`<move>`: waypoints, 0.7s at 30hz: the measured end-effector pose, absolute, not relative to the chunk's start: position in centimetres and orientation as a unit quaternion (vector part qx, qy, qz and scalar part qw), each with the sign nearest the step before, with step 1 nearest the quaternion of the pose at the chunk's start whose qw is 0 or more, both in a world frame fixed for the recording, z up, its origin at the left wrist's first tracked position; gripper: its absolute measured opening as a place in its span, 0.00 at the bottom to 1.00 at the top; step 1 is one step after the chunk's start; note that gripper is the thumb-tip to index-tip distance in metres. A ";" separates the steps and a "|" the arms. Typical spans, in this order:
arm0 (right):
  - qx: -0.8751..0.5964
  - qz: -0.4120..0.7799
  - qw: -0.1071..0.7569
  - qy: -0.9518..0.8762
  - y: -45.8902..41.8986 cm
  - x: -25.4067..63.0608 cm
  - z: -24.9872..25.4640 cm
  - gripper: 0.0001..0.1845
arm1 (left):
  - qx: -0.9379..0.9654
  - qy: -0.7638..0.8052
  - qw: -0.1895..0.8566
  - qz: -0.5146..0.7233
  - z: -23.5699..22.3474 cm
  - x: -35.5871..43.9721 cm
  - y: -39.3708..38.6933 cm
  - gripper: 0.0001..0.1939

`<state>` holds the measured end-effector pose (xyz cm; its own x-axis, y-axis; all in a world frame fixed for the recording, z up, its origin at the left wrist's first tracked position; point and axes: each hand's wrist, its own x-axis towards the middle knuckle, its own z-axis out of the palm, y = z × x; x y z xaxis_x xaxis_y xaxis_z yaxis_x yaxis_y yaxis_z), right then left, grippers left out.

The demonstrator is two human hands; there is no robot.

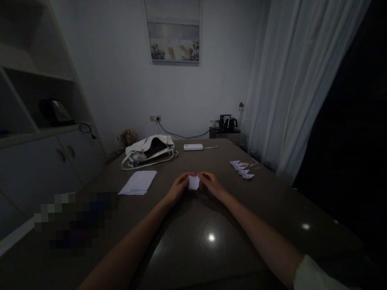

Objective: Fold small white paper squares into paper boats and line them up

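Note:
A small folded white paper piece (194, 182) lies on the dark table (215, 212) in front of me. My left hand (178, 188) pinches its left edge with curled fingers. My right hand (211, 183) grips its right edge the same way. Both arms reach forward over the tabletop. A stack of white paper sheets (138, 182) rests to the left of my hands. Several small folded paper pieces (242, 168) sit in a cluster to the right.
A white handbag (149, 151) and a white power bank (193, 147) with a cable lie at the table's far end. Cabinets and shelves line the left wall. A kettle stand (226, 124) and a white curtain (294, 93) are on the right.

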<state>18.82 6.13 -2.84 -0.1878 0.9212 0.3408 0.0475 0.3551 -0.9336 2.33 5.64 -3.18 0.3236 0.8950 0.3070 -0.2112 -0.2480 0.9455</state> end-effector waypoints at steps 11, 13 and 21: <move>-0.376 0.415 0.514 -0.650 6.2 18.9 -3.0 0.22 | 0.603 0.287 0.542 0.511 -2.9 2.5 5.4 0.17; -0.377 0.411 0.513 -0.652 6.2 18.9 -3.0 0.22 | 0.605 0.286 0.539 0.512 -2.7 2.5 5.3 0.18; -0.376 0.408 0.513 -0.655 6.3 18.8 -3.0 0.21 | 0.601 0.293 0.540 0.511 -2.9 2.4 5.4 0.17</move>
<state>18.84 6.35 -3.02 -0.1908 0.9112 0.3651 0.0743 0.3843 -0.9202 2.39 5.42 -2.93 0.3055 0.9047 0.2969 -0.2003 -0.2438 0.9489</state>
